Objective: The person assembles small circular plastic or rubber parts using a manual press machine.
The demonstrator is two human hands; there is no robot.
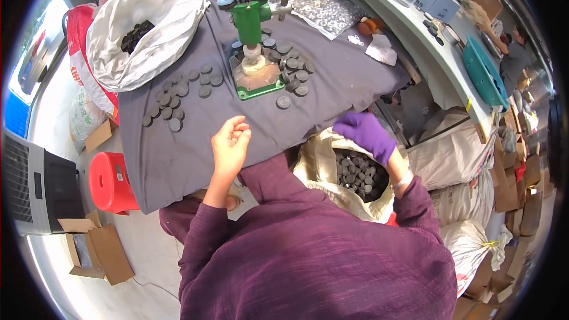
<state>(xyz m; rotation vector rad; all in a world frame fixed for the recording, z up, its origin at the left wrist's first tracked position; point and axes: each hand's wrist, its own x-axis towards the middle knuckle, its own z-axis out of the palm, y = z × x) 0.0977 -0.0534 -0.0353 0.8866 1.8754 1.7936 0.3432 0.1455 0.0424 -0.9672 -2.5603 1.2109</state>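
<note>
Well, the left hand is bare and hangs over the near part of the gray cloth. Its fingers are bent in toward the thumb, but I can't tell if they pinch anything. The right hand, gloved in purple, is over the rim of the white sack. Its fingers are bunched and point left; I can't tell if they hold anything. Dark discs lie in the sack, and more lie on the cloth, to the left of the green press and close by its right side. One sits alone in front. I think it's best to take just a few discs, set them flat, and keep fingers out from under the press.
</note>
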